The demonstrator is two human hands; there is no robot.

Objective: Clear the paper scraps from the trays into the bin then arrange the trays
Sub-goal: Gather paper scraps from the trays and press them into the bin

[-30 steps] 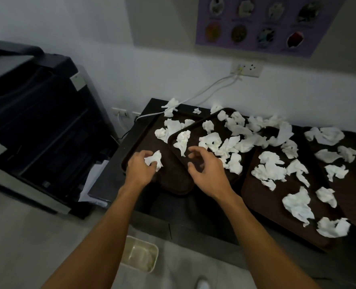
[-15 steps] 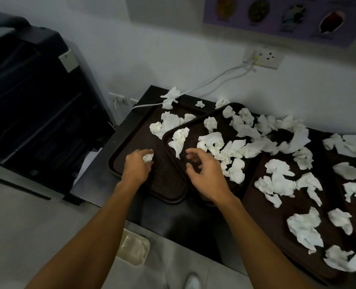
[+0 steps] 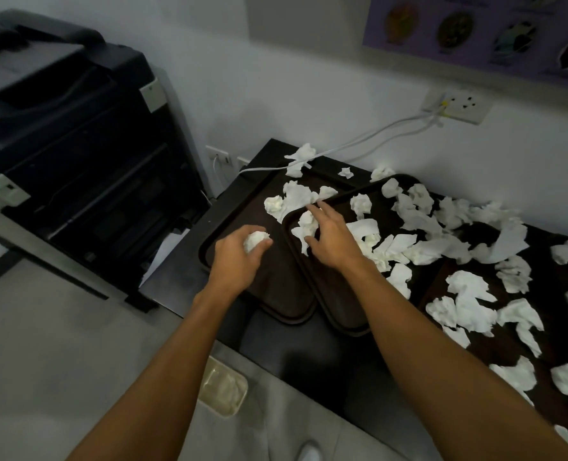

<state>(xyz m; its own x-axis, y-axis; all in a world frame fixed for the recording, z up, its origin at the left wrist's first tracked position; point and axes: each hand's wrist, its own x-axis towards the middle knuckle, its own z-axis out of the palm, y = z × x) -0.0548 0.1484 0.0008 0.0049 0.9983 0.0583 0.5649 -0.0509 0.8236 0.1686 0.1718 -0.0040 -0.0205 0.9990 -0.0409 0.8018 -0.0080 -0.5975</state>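
**Gathering paper scraps off the two leftmost trays, with the bin waiting on the floor below.**

The left hand [image 3: 234, 257] has its grip closed round a balled scrap [image 3: 256, 239] above the bare near end of the left tray [image 3: 276, 294]. The right hand [image 3: 332, 241] has a wide grip, fingers spread over a crumpled scrap [image 3: 305, 227] at the far corner of the second tray [image 3: 339, 304], whose edge overlaps the left tray. Many more scraps lie across the trays further right on the counter [image 3: 309, 357]. The bin [image 3: 222, 390] stands on the floor by the counter's near edge, under the left forearm. To do this well, I judge it best to rake the nearby pieces together, close them into one wad, then bring both handfuls low over the bin before letting go, since light paper drifts.
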